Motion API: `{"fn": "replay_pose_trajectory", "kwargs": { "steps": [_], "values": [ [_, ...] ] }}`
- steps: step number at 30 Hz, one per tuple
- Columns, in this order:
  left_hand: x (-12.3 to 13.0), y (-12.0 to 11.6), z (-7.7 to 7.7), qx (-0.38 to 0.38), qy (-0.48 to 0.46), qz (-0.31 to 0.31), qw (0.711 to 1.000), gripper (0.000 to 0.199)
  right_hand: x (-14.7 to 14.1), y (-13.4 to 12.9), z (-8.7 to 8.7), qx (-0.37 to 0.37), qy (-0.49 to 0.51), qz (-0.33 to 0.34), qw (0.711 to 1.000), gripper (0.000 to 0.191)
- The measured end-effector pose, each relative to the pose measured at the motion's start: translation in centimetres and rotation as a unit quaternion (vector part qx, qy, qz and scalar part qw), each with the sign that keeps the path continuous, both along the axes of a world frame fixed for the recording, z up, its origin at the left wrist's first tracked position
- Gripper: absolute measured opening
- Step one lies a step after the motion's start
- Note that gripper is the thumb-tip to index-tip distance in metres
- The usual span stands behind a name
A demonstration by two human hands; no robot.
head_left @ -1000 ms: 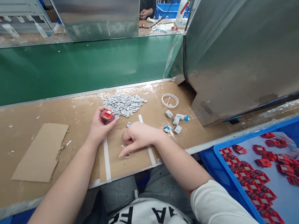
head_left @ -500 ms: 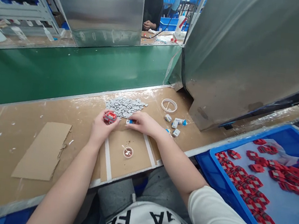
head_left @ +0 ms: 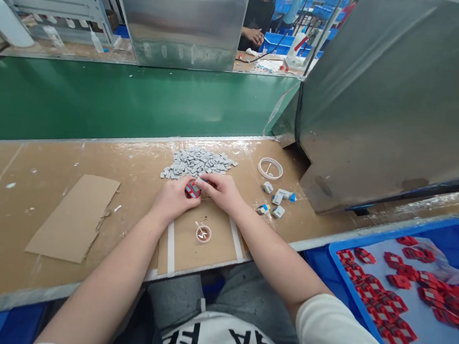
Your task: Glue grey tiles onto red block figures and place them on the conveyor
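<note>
Slippage seems likeliest: the left hand (head_left: 171, 195) pinches a small red-and-grey plastic piece (head_left: 193, 189) at its fingertips, and uneven pressure from the adjoining right hand (head_left: 224, 190), its grip unclear, could twist it loose. A dropped wrist might tip the small round white cup (head_left: 203, 241) bodyward of both hands.

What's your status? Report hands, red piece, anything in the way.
Left hand holding red piece. Right hand up against it, grip unclear. Grey pile just beyond, small cup on near side; neither blocking.
</note>
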State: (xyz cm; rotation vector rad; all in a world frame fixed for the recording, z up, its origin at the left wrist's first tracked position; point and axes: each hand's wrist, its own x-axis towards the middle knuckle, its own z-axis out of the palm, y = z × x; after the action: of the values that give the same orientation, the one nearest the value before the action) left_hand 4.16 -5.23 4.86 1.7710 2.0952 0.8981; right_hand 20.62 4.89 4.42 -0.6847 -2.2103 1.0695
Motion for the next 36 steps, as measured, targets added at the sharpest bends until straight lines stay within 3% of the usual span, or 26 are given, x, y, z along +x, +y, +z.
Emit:
{"fn": "replay_pose_trajectory", "kwargs": {
  "steps": [7,11,15,17,21,25,29,33,36],
  "values": [
    [-0.1,-0.1,-0.8,0.028,0.016,0.006,0.999,0.036,-0.4,-0.6,0.1,0.006,-0.012,0.021,1.0,0.031],
    [0.0,-0.4,-0.4,0.04,-0.038,0.025,0.998,0.043,-0.8,-0.6,0.0,0.017,0.01,0.035,0.999,0.035],
    [-0.3,-0.6,0.2,0.011,-0.141,-0.082,0.986,0.074,-0.7,0.0,-0.2,-0.007,0.073,-0.005,0.997,0.044],
    [-0.7,-0.7,0.4,-0.016,-0.159,-0.134,0.978,0.075,-0.6,0.2,-0.3,-0.039,0.095,-0.01,0.995,0.044],
    [-1.6,-0.7,0.6,0.014,-0.023,-0.123,0.992,0.06,-0.5,0.0,-0.3,-0.14,0.119,-0.006,0.983,0.04],
    [-1.8,-0.8,1.0,0.079,0.129,-0.09,0.984,0.055,-0.5,-0.2,-0.1,-0.183,0.129,0.05,0.973,0.033],
    [-1.1,-1.1,1.6,0.103,0.156,-0.102,0.977,0.048,-0.3,-0.4,0.6,-0.199,0.108,0.079,0.971,0.029],
    [-0.8,-1.4,2.0,0.115,0.135,-0.136,0.975,0.05,0.1,-0.6,1.2,-0.21,0.111,0.153,0.959,0.033],
    [-1.1,-1.6,2.1,0.142,0.108,-0.136,0.975,0.048,0.6,-0.4,1.3,-0.168,0.124,0.176,0.962,0.043]
  ]
}}
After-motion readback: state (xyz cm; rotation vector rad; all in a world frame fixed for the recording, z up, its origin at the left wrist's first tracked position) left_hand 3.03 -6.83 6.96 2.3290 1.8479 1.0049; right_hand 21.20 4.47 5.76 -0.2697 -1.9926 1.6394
